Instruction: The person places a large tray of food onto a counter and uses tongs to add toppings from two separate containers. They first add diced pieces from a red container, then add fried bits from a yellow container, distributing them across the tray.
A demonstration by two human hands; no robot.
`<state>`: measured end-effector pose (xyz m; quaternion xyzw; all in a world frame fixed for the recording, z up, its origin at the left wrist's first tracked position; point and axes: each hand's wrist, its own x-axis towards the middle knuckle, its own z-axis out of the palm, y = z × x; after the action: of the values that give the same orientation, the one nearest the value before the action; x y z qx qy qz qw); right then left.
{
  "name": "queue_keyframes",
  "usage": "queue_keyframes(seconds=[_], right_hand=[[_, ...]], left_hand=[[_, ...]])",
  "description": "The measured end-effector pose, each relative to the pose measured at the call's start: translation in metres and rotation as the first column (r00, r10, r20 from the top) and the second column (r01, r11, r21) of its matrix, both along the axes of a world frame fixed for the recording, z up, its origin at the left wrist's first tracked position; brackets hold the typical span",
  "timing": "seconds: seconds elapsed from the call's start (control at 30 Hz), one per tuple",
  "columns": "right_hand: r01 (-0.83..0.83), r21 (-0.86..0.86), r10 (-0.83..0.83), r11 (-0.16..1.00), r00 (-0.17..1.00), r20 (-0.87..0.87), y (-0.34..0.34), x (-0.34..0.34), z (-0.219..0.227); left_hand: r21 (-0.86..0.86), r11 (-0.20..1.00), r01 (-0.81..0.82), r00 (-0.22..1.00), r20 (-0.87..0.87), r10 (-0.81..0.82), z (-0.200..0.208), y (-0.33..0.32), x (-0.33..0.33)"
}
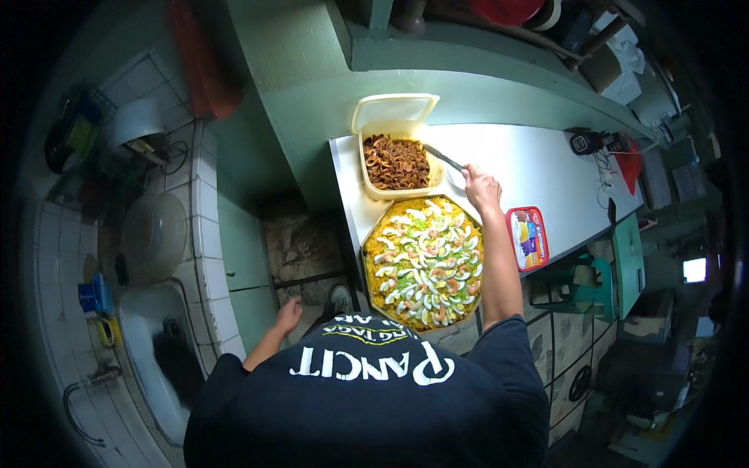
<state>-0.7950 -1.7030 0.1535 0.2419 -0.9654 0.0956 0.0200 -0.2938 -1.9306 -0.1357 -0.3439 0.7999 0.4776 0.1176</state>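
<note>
My right hand (482, 187) grips the handle end of slim dark tongs (443, 157), whose far end reaches the right rim of a cream plastic tub (396, 191). Dark brown curled pieces of food (394, 162) fill the tub, and its lid (394, 110) is tipped back behind it. Just in front sits an eight-sided tray (373, 290) of yellow noodles (377, 234), topped with egg slices, shrimp and chopped greens. My right forearm passes along the tray's right side. Low on the left, away from the table, my left hand (288, 316) hangs with nothing in it, one finger apart.
A red-rimmed plastic tub (529, 238) lies right of my forearm on the white table (538, 168). Small dark devices and cables (587, 142) are at its far right. A tiled counter with a sink (160, 351) runs along the left. A green chair (589, 285) stands at right.
</note>
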Motion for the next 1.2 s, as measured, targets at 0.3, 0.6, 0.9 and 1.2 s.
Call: queue_keyframes(seconds=[0.3, 0.6, 0.9, 1.2], right_hand=[[-0.101, -0.313, 0.149, 0.944, 0.979, 0.135, 0.066, 0.038, -0.029], [-0.128, -0.262, 0.183, 0.957, 0.963, 0.199, 0.126, 0.085, -0.068], [-0.182, -0.437, 0.248, 0.881, 0.963, 0.101, 0.094, 0.069, -0.033], [-0.434, -0.035, 0.427, 0.900, 0.896, -0.125, -0.074, 0.039, -0.051]], left_hand=[[0.387, 0.811, -0.438, 0.887, 0.333, 0.320, -0.061, 0.078, 0.159], [0.348, 0.716, -0.605, 0.796, 0.287, 0.533, -0.019, 0.121, 0.092], [0.313, 0.804, -0.506, 0.861, 0.244, 0.447, -0.015, 0.169, 0.112], [0.188, 0.756, -0.628, 0.775, 0.240, 0.584, 0.024, 0.120, 0.111]])
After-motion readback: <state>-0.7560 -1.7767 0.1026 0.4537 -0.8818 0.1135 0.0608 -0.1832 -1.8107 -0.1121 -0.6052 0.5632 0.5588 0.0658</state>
